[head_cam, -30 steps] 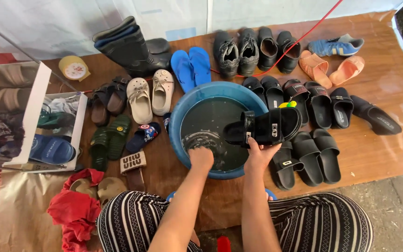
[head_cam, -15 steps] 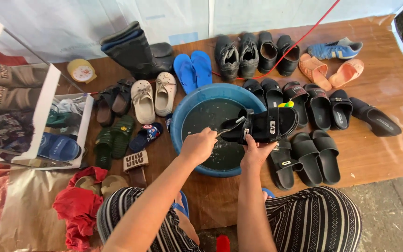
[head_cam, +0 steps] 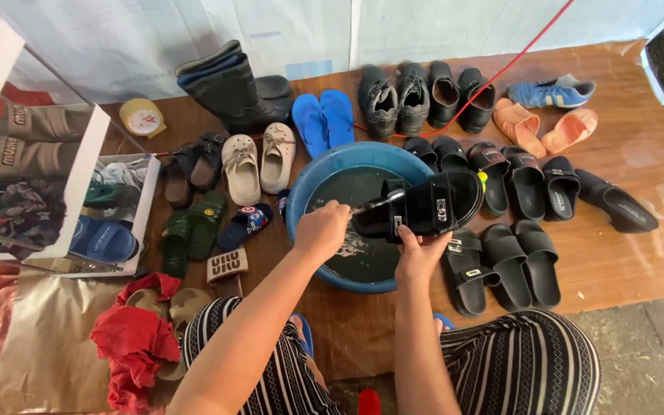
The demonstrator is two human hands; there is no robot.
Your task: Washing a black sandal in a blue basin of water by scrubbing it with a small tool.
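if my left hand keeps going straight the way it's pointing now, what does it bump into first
Probably the black sandal that the right hand holds over the blue basin. The left hand points right toward it, brush tip nearly there; depth is hard to judge.

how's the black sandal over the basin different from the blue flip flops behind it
The black sandal is held up over the blue basin by the right hand; the blue flip flops lie flat on the wooden floor, untouched. The sandal is a single shoe with a wide strap and a small metal buckle; the flip flops are a pair, side by side, with thin thongs. The left hand holds a brush to the sandal. Both are open-toed.
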